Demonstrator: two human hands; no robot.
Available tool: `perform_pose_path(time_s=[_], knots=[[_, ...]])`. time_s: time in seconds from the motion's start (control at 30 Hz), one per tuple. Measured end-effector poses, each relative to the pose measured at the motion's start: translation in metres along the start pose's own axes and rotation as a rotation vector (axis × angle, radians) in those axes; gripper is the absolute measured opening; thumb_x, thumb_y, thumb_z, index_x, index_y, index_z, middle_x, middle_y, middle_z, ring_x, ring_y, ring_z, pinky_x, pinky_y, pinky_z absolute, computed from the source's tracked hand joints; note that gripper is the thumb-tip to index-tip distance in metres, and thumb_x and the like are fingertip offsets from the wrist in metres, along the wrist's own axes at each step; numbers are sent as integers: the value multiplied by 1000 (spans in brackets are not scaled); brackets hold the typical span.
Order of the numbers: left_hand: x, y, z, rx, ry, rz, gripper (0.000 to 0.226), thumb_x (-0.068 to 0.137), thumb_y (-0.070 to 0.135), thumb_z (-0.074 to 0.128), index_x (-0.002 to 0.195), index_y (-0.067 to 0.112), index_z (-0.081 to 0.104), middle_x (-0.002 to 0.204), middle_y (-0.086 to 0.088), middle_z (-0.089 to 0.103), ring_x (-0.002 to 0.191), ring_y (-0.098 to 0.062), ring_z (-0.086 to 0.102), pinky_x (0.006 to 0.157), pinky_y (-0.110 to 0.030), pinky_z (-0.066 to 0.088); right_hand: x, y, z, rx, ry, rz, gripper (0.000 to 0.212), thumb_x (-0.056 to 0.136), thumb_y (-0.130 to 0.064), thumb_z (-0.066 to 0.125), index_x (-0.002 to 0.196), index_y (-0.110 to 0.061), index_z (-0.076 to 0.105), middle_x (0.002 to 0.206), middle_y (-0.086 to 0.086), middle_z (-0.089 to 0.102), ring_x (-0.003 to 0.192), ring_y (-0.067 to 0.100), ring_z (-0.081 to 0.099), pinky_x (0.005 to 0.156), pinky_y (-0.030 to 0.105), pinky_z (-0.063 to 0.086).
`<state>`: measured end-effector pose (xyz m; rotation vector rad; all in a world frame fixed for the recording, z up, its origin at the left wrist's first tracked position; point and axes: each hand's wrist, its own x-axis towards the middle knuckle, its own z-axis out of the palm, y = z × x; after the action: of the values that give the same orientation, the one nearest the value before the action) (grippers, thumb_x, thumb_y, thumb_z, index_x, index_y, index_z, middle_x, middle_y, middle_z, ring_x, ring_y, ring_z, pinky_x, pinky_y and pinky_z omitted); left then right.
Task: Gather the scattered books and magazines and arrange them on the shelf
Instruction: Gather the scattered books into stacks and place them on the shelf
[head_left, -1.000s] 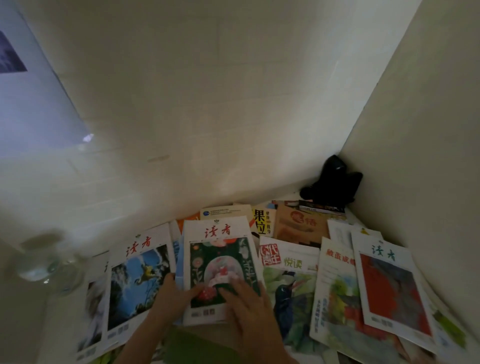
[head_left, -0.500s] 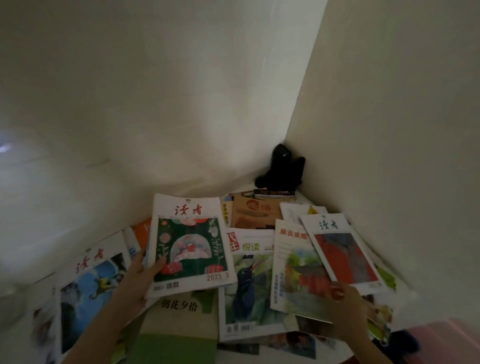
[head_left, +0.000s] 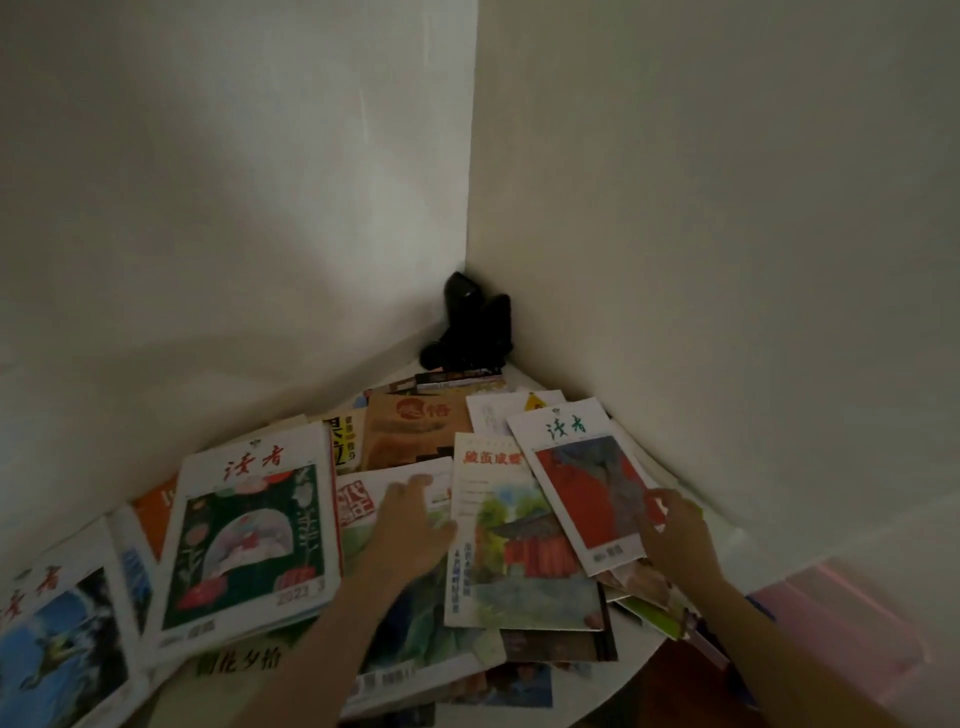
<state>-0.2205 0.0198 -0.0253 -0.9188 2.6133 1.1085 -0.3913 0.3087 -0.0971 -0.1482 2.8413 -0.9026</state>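
Both arms are reaching in from the bottom edge toward a messy spread of magazines lying in a corner where two pale walls meet. The left hand (head_left: 410, 525) is stretching forward with fingers spread and mostly straight, palm down, resting flat on the bird-cover magazine (head_left: 415, 613) in the middle of the pile, so it's pretty much fully open and not gripping anything. The right hand (head_left: 675, 535) is angling in from the lower right, fingers curling at the right edge of the red-cover magazine (head_left: 592, 488), and it looks like it's pinching that edge, though the light is dim and the thumb is hard to make out. That red one is lying on top of the temple-cover magazine (head_left: 519, 551), which is sitting just beside the left hand. Off to the left, the green-cover magazine (head_left: 249, 540) is lying tilted on top of other issues, with the blue-cover magazine (head_left: 57, 649) poking out at the lower left corner. Further back a brown-cover book (head_left: 415, 431) is sitting among more covers, and a black object (head_left: 472, 327) is standing right in the corner against both walls. Everything is lying on a white tabletop (head_left: 587, 691), whose rounded edge is showing at the bottom right, and the whole scene is pretty dark.
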Motion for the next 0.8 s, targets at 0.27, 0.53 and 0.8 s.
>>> perform_pose_path(time_s=[0.27,0.53,0.8], knots=[[28,29,96,-56,34,-294,89,78,53,64,145,16,18,146,-16,24,138,-35,21,113,-48,24,44,10,-6,-9,-231,46,35,90,-39,63,105,-13,46,85,-1,61,66,12,61,47,18,48],[24,21,83,-481,190,-222,19,80,34,76,92,21,73,83,6,71,68,-3,65,50,-16,50,-3,-3,15,147,-155,30,20,94,-26,58,111,-22,48,90,-5,59,70,5,62,51,13,47],[18,23,93,-671,103,-253,18,91,5,58,101,19,63,99,-2,68,91,-18,65,71,-31,56,18,24,2,297,-229,242,54,89,-23,66,138,-14,45,104,4,62,77,19,62,64,32,55]])
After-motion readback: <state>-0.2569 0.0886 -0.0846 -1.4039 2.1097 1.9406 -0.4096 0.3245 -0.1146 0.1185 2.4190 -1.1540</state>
